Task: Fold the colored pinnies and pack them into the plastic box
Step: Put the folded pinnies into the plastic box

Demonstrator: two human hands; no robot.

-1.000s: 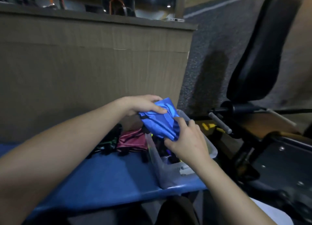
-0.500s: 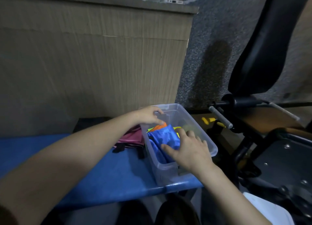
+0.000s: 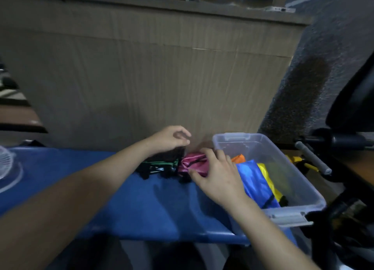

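While my right hand point(image 3: 217, 175) is closing on the folded magenta pinny point(image 3: 194, 163), I am noting how that bundle is lying: on the blue bench point(image 3: 129, 201), just left of the plastic box point(image 3: 303, 190), long axis running left to right. My thumb is sitting at its near edge and my fingers are curling over its far right end, so the grip is pinching the bundle, though how firmly I cannot tell. My left hand point(image 3: 172, 137) is hovering above the dark green pinny point(image 3: 159, 165), fingers loosely curled, holding nothing. The right hand is the nearer one to both bundle and box. Inside the box a blue pinny point(image 3: 255, 180) is lying by the left wall, with a yellow one point(image 3: 265, 169) and an orange one point(image 3: 238, 158) beside it. Judging from this, the carry is a short lift rightward over the box's left wall, toward the free space at its right side.
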